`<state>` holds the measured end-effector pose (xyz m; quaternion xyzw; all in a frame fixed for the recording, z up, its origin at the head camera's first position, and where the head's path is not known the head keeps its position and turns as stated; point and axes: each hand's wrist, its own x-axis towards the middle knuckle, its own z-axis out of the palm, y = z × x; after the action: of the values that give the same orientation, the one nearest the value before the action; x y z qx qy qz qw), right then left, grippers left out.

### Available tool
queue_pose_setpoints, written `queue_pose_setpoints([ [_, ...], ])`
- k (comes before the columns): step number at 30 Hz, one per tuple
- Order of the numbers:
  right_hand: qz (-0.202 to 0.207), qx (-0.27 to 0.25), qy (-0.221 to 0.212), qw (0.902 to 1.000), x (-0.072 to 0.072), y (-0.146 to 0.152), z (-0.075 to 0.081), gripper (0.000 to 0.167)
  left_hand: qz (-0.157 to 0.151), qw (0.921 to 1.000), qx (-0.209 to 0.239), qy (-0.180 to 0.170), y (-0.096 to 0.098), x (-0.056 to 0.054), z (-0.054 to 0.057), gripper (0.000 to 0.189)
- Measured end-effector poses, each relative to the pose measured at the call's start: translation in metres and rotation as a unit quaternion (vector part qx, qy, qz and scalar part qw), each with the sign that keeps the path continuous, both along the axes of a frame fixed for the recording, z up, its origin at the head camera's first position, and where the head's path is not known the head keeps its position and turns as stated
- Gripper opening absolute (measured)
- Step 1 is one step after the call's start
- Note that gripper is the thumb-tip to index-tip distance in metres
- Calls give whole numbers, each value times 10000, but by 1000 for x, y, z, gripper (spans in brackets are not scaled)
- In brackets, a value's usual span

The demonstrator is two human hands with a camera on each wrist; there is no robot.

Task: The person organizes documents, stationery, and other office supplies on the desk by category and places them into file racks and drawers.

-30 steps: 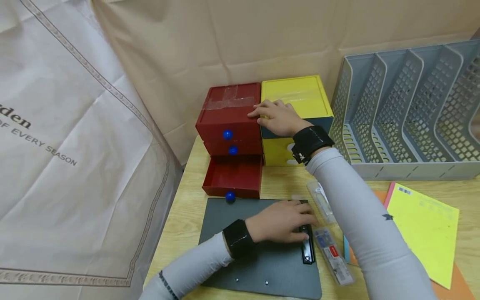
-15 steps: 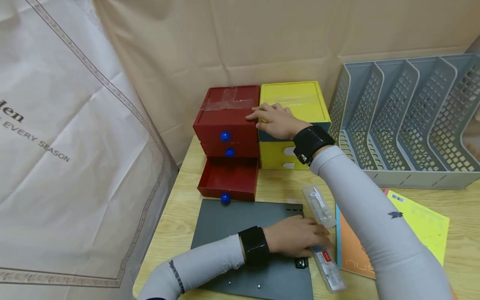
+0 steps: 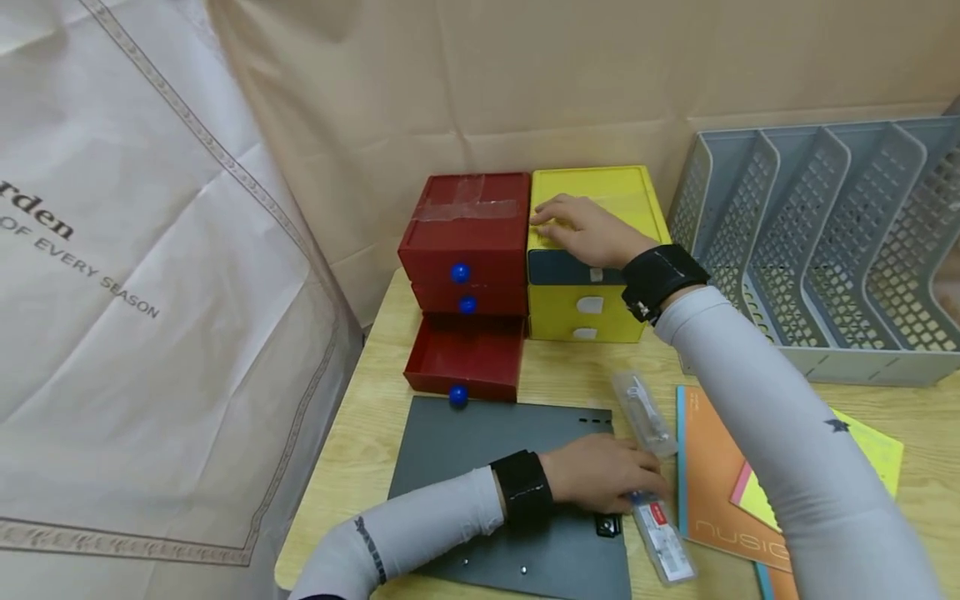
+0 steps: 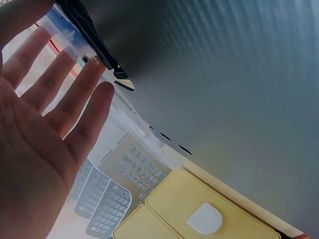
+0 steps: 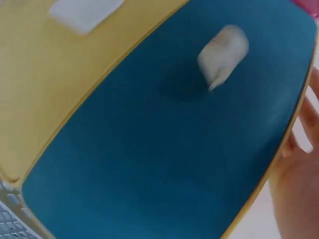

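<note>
My left hand (image 3: 603,473) reaches palm down over the right edge of a dark grey clipboard (image 3: 480,437), covering most of its black clip (image 3: 608,526). Its fingertips lie over the upper end of a clear plastic case (image 3: 669,546) with a red label. In the left wrist view those fingers (image 4: 82,109) are straight and spread beside the clip. Above the front edge of a yellow drawer box (image 3: 600,179), my right hand (image 3: 592,232) has lightly bent fingers and holds nothing. Below it is the box's dark blue top drawer (image 5: 164,134).
A red drawer box (image 3: 465,212) stands to the left, its bottom drawer (image 3: 465,358) pulled out. Behind the right arm is a grey file rack (image 3: 840,362). Another clear case (image 3: 643,414) lies above the labelled one. Orange (image 3: 708,467) and yellow (image 3: 870,450) notebooks lie at right.
My left hand has slid right, off the clip and over the labelled case. The right hand has shifted right, from the red box's edge to above the yellow box. The head view shifted slightly.
</note>
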<state>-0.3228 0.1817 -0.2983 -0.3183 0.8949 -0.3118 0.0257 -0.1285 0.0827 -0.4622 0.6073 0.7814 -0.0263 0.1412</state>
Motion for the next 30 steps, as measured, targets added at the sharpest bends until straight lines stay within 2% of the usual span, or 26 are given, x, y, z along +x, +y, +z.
queue_pose_setpoints([
  [4,-354,-49,360,9987,-1,16,3,30,1,10000,-61,-5,0,-1,1,52],
  [7,-566,118,319,9978,-1,27,4,30,-15,9999,-114,64,-1,-2,2,52],
  [12,-531,350,41,9980,1,41,-2,33,-19,9998,-143,132,-2,-2,1,51],
  [20,-483,618,535,9955,3,52,-13,35,-237,9997,-43,-101,-1,-4,0,52],
  [26,-239,854,447,9951,2,52,-9,39,-108,9994,254,-190,-11,-15,13,51],
  [30,-55,964,467,9942,0,54,-9,40,182,9966,767,-230,-33,-25,31,50],
])
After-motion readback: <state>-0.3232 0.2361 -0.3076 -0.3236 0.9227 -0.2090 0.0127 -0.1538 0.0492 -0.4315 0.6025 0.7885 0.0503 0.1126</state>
